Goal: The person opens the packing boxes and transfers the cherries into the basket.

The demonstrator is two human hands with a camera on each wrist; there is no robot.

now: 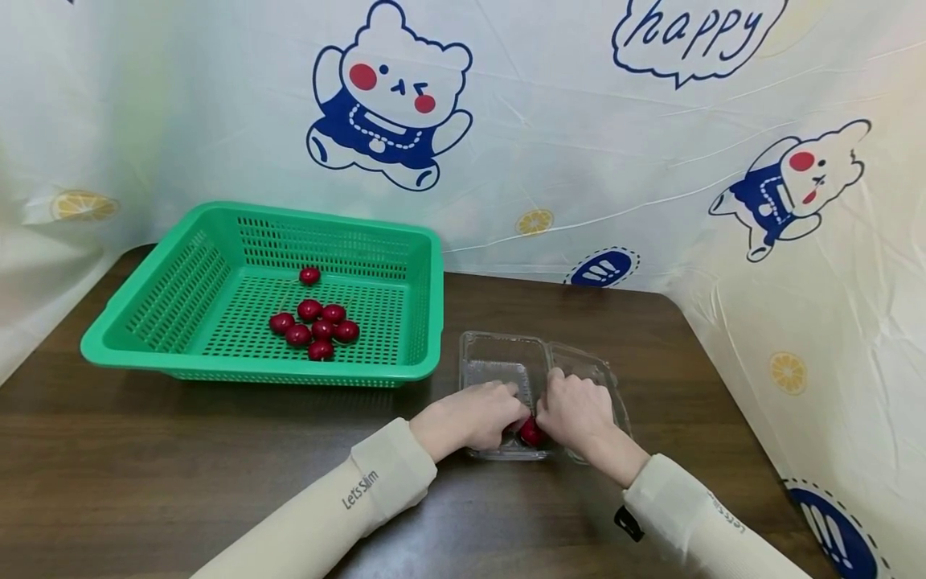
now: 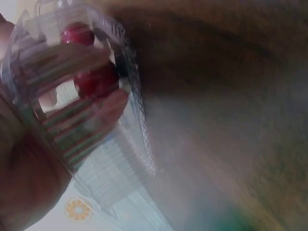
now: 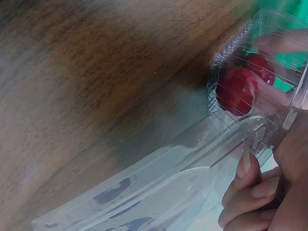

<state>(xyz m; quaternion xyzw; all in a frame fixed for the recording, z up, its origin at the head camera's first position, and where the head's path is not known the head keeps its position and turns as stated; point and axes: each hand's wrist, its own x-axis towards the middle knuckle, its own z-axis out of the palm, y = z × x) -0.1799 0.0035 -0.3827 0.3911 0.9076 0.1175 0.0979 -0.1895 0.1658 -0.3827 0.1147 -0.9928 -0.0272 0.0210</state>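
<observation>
A clear plastic clamshell box [image 1: 499, 347] sits on the table with its lid [image 1: 582, 358] folded out to the right. My left hand [image 1: 481, 414] reaches down into the box. Through the clear wall in the left wrist view, its fingers pinch a dark red cherry [image 2: 96, 81]. Another cherry [image 2: 77, 34] lies close by in the box. At the hinge side, my right hand [image 1: 579, 410] grips the box's edge with curled fingers; its fingertips [image 3: 245, 163] show beside the hinge in the right wrist view. Both cherries [image 3: 237, 90] also appear there through the plastic.
A green slotted basket [image 1: 271, 366] stands to the left, holding several cherries [image 1: 321, 330] on its floor. The brown wooden table [image 1: 217, 474] meets a printed curtain [image 1: 542, 145] at the back and right. A small black object [image 1: 628, 523] shows by my right cuff.
</observation>
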